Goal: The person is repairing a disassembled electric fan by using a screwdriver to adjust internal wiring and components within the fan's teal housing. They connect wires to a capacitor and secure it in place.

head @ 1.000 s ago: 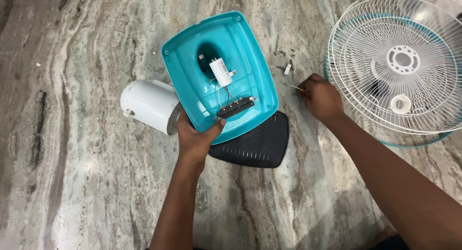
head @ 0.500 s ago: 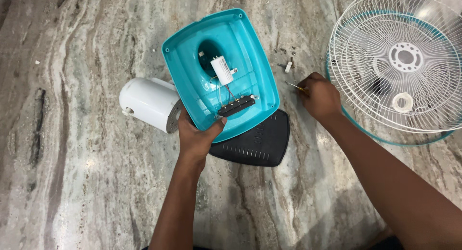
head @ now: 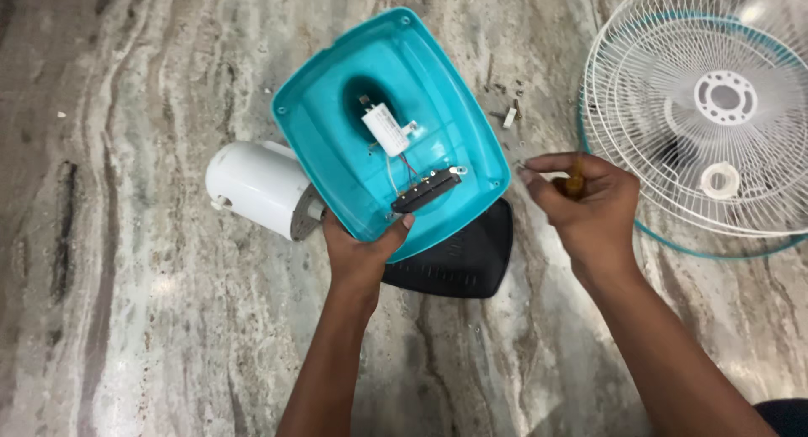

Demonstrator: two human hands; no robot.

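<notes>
The left hand (head: pixel 360 256) grips the teal base (head: pixel 391 134) at its six o'clock edge; black cover (head: pixel 463 256) beneath. At three o'clock, the right hand (head: pixel 585 201) pinches what seems a screwdriver (head: pixel 575 183), beside the grille (head: pixel 715 109).

My left hand (head: pixel 360 253) grips the near edge of the teal fan base (head: pixel 391 134), tilted up so its hollow underside faces me, with a white capacitor (head: pixel 385 130) and black switch strip (head: pixel 426 190) inside. My right hand (head: pixel 581 203) pinches a small screwdriver (head: pixel 575 184) just right of it. A white motor housing (head: pixel 252 189) lies left, a black cover (head: pixel 461 260) beneath, a white fan grille (head: pixel 707 109) far right.
</notes>
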